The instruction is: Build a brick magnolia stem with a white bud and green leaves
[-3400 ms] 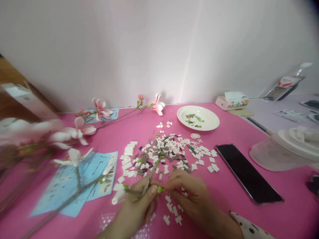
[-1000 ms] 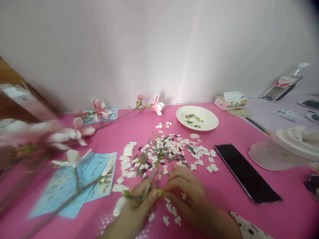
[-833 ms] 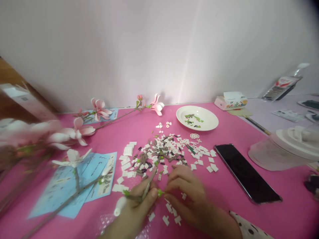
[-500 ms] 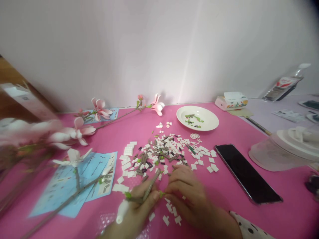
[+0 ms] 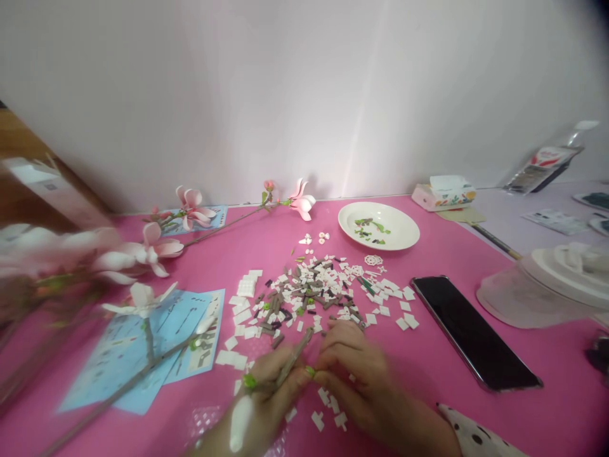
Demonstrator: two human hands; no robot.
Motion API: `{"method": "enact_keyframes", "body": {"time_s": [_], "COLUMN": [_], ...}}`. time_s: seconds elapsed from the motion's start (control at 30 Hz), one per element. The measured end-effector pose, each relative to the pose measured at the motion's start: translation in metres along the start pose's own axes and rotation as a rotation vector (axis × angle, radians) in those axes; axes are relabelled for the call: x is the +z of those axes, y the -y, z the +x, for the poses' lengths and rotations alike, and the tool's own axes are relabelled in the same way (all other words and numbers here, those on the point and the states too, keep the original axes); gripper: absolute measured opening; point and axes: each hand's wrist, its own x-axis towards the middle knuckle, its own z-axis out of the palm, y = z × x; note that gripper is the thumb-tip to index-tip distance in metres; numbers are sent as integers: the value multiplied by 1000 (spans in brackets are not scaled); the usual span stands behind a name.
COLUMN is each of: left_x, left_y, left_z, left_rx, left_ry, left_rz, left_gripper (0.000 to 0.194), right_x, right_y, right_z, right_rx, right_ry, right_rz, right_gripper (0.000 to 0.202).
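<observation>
My left hand [image 5: 266, 400] is closed around a grey-brown toy flower branch [image 5: 294, 358] built of small blocks. A white bud [image 5: 242, 422] and a bright green piece [image 5: 250, 381] show at its left end. Between the fingertips of both hands sits a small green leaf piece [image 5: 310, 371], pinched by my right hand [image 5: 354, 374], whose fingers are curled. Just beyond the hands spreads a pile of loose building pieces [image 5: 309, 289], white, brown, dark and green. Several white pieces [image 5: 328, 403] lie under my right wrist.
Pink-white flower branches [image 5: 152, 244] and blue instruction sheets [image 5: 137, 355] lie at left. A white plate [image 5: 404, 231] with green pieces stands at the back. A phone [image 5: 476, 330], a clear lidded container [image 5: 523, 292], a tissue pack [image 5: 442, 193] and a bottle [image 5: 547, 162] are on the right.
The branch in my left hand has turned a little, and its white bud now points more downward. The green leaf piece stays between my fingertips; both hands have barely shifted.
</observation>
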Motion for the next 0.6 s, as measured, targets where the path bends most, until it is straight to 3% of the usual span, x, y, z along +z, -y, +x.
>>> {"method": "enact_keyframes", "body": {"time_s": [0.27, 0.6], "left_x": [-3, 0], "left_y": [-9, 3], "left_z": [-3, -1], "left_rx": [-38, -3], "left_ry": [25, 31], "left_rz": [8, -52], "left_gripper": [27, 29], "right_x": [2, -2], "right_y": [0, 1], "right_z": [1, 2], "right_rx": [4, -33], "right_ry": [-41, -84], "right_rz": [21, 10], "right_gripper": [11, 12]}}
